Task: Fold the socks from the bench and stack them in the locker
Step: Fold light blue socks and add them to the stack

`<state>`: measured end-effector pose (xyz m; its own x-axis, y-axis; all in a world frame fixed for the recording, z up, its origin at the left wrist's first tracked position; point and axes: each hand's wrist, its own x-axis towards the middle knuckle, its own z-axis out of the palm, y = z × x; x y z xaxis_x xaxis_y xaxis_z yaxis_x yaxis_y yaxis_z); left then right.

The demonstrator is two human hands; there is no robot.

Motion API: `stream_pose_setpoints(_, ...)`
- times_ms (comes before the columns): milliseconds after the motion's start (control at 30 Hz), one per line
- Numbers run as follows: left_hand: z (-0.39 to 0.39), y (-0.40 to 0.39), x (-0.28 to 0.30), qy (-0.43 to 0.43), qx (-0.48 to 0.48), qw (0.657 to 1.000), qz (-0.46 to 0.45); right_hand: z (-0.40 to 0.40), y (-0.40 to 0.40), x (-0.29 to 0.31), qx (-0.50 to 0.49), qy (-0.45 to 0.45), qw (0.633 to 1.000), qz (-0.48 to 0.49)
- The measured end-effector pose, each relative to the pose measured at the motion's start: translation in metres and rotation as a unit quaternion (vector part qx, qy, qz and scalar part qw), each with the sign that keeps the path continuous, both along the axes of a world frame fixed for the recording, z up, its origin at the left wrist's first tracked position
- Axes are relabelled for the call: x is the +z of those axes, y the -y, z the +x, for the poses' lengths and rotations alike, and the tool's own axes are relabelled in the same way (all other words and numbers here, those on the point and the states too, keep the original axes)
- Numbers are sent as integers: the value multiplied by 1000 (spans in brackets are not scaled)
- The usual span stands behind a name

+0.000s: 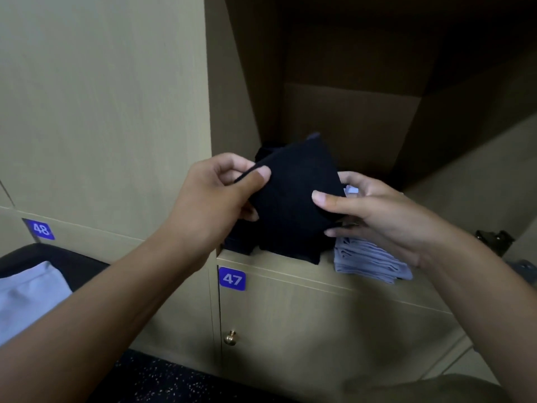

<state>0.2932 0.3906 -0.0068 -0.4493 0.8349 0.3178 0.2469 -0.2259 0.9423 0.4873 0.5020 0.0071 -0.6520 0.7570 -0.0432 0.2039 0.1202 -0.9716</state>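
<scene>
A folded black sock [293, 196] is held at the mouth of the open locker [348, 112], just above its front edge. My left hand [215, 199] pinches the sock's upper left edge between thumb and fingers. My right hand [374, 210] grips its right side, thumb on top and fingers underneath. Under the held sock lie more dark folded socks [241, 242] on the locker floor. To their right sits a stack of folded light grey socks [369, 260], partly covered by my right hand.
Closed locker doors with blue labels 48 [40, 229] and 47 [232, 278] sit below, the second with a brass knob [230, 337]. A dark bench [66, 260] at the lower left carries a pale cloth [26, 295]. The open locker door's hinge [494, 239] shows at right.
</scene>
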Motion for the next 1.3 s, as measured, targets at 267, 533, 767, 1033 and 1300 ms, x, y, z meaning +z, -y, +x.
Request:
stream_pose_setpoints(267,2,-36,-9,93,56,993,49,-14,-15,-7,-169,-256,943,-126)
stream_pose_setpoints(533,3,-78,-15,130,80,986,61,-33,-21,-19,-208,-200,955,63)
stream_pose_setpoints(767,-2,-87,-22,-45,53,996,51,-39,-44,-21,-261,-174,940,136)
stream_pose_setpoints(1033,-18,-82,-31,-157,8,986,-48,-43,-59,-22,-253,-127,953,110)
stream_pose_setpoints(1300,-28,-91,-43,-203,0,975,-89,-47,-67,-29,-214,-28,970,114)
